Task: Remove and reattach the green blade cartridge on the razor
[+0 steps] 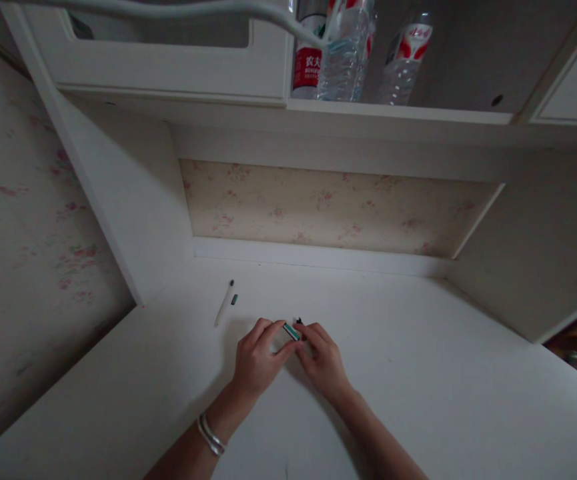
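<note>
My left hand (257,357) and my right hand (322,357) meet over the white desk (418,373), both pinching a small teal-and-white oblong piece (291,331) between their fingertips. A tiny dark part (299,321) shows just above my right fingers. A silver bracelet (211,435) circles my left wrist. To the left lies a white pen (223,303) with a dark tip, and a small dark cap-like bit (234,299) rests beside it.
A shelf above holds three plastic water bottles (345,50). A white side panel (118,187) bounds the desk on the left, floral wallpaper (333,207) backs it, and another white panel (533,247) stands on the right.
</note>
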### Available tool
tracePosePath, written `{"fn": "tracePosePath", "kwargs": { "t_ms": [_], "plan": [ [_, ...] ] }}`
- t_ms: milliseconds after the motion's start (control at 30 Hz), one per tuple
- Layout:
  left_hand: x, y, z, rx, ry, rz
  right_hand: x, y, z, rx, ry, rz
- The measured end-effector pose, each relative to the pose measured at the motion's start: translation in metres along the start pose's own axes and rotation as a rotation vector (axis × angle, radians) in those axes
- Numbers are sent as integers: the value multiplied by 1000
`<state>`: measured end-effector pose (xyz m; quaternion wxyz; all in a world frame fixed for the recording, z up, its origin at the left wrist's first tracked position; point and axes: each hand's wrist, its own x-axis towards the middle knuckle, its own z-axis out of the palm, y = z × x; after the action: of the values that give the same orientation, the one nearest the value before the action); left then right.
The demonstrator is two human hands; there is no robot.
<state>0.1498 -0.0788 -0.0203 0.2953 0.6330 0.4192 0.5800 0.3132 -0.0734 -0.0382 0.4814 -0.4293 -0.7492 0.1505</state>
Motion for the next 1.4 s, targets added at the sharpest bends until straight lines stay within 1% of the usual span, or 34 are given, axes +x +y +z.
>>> {"fn": "tracePosePath", "kwargs": {
  "t_ms": [100, 267, 367, 500, 633, 733, 833, 1000, 1067, 1200, 1400],
  "plan": [
    [-2, -1, 0, 46, -15, 4, -4, -3, 5, 31, 28, -40],
    [-3, -1, 5, 105, -9, 31, -6, -1, 8, 6, 85, -36],
    [-4, -1, 10, 79, 13, 9, -7, -1, 7, -11, 99, -48],
    [-4, 0, 16, 12, -17, -48, -8, 2, 6, -42, 105, -56],
    [-5, 1, 19, 17, -44, -63, -7, 2, 4, -91, 148, -142],
    [-5, 2, 18, 19, -58, -49, -6, -1, 3, -81, 157, -197],
    [-2, 3, 13, 28, -104, -15, -4, -8, 2, -3, 152, -147],
    [5, 2, 2, 72, -207, 54, 0, -14, -1, 137, 200, -28],
    [7, 0, 0, 91, -232, 79, 2, -15, -2, 176, 191, 10],
    [9, -3, 0, 120, -238, 131, 2, -16, -2, 257, 129, 77],
    [9, -5, -1, 111, -228, 167, 2, -14, 0, 369, 92, 108]
  ]
}}
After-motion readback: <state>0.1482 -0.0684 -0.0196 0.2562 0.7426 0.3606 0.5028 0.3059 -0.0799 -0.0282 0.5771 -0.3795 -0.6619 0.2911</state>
